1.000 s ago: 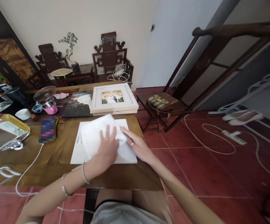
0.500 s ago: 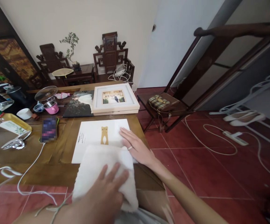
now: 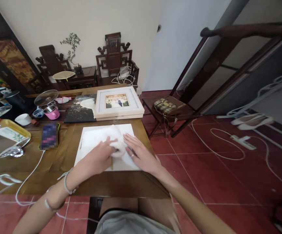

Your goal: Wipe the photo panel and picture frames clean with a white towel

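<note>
The left hand (image 3: pixel 103 156), fingers bent, presses on a bunched white cloth (image 3: pixel 118 150); whether it grips is unclear. The right hand (image 3: pixel 142 154) lies open and flat at the right of a white panel (image 3: pixel 131 164), beneath the cloth on the wooden table (image 3: pixel 123 183). Beyond stands a framed photograph (image 3: pixel 117 101); leftward, a smartphone (image 3: pixel 48 136).

Person is wearing a pale grey-green, thin ring-shaped bracelet (image 3: pixel 67 186) with loose cord ends (image 3: pixel 63 175) on the left wrist (image 3: pixel 78 177), a pale metallic-looking cuff (image 3: pixel 48 204) higher up, a narrow silver-coloured ring (image 3: pixel 132 156) on the right hand (image 3: pixel 142 157), and grey fabric clothing (image 3: pixel 131 223) with black edging.
</note>
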A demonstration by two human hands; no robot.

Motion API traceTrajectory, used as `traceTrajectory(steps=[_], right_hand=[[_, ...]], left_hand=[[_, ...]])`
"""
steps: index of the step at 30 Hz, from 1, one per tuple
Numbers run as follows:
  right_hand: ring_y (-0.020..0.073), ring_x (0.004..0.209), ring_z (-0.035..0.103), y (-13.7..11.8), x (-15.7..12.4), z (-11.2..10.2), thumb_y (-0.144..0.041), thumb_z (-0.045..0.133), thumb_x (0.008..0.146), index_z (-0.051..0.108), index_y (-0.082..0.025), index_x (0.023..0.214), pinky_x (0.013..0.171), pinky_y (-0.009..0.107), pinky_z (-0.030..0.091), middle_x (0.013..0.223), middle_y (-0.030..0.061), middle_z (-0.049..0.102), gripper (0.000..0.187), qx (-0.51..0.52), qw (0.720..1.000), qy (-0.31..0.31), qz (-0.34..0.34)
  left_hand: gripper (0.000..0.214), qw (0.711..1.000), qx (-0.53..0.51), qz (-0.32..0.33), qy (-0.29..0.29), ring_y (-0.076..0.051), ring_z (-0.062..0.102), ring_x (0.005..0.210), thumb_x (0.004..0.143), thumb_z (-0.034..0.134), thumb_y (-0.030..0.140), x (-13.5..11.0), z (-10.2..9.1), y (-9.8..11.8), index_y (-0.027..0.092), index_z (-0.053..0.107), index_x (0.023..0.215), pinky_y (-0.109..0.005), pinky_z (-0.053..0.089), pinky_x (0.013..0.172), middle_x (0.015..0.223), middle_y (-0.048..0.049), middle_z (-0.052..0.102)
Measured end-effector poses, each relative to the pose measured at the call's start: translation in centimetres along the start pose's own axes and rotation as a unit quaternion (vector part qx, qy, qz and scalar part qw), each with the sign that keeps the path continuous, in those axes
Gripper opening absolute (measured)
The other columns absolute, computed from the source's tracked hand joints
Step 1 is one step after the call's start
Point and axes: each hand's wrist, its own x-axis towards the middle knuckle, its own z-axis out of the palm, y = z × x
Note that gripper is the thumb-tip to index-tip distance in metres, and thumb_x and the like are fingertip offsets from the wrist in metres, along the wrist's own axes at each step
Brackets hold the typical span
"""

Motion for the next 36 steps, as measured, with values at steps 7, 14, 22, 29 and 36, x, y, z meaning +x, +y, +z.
traceTrajectory(steps=[7,14,22,29,36], right_hand=[[0.0292,0.131,0.046,-0.1,0.1,-0.1,-0.017,0.042,0.09,0.053,-0.018,0.132,0.108,0.056,0.036,0.138,0.0151,0.054,0.043,-0.007,1.0,0.013,-0.024],[0.0317,0.122,0.053,-0.2,-0.1,-0.2,-0.021,0.042,0.091,0.06,-0.019,0.123,0.102,0.053,0.043,0.127,0.0149,0.062,0.037,-0.015,1.0,0.011,-0.002],[0.0245,0.142,0.034,-0.3,0.1,-0.2,-0.023,0.039,0.096,0.043,-0.022,0.144,0.115,0.055,0.027,0.15,0.0115,0.043,0.048,-0.006,1.0,-0.004,-0.011],[0.0232,0.141,0.035,-0.1,-0.1,0.0,-0.026,0.04,0.097,0.049,-0.019,0.14,0.116,0.053,0.028,0.148,0.013,0.045,0.045,-0.012,1.0,-0.003,0.0],[0.0234,0.14,0.036,-0.1,-0.1,0.0,-0.024,0.042,0.095,0.047,-0.022,0.141,0.116,0.054,0.028,0.148,0.012,0.045,0.047,-0.002,1.0,0.006,-0.004]], left_hand=[[0.033,0.991,-0.03,0.116,0.063,-0.021,0.064,0.099,0.077,0.041,-0.002,5.7,-1.2,-0.1,0.015,0.067,0.089,-0.031,0.049,0.091,0.107,-0.0075,0.069],[0.026,0.993,0.089,0.076,0.002,-0.026,0.065,0.093,0.083,0.046,0.007,8.4,-0.7,0.8,0.012,0.068,0.095,-0.036,0.052,0.083,0.112,-0.0164,0.065],[0.038,0.99,0.139,0.003,0.026,-0.034,0.049,0.125,0.078,0.044,-0.001,6.1,-0.2,-2.2,0.01,0.067,0.106,-0.047,0.047,0.097,0.135,-0.0178,0.054],[0.036,0.984,0.171,0.002,-0.05,-0.043,0.029,0.139,0.076,0.054,0.005,0.0,1.3,1.9,0.013,0.07,0.108,-0.059,0.034,0.108,0.148,-0.015,0.043],[0.032,0.982,0.142,0.035,-0.118,-0.044,0.027,0.14,0.076,0.062,0.015,-3.4,1.9,5.0,0.017,0.072,0.106,-0.059,0.035,0.108,0.152,-0.0135,0.037]])
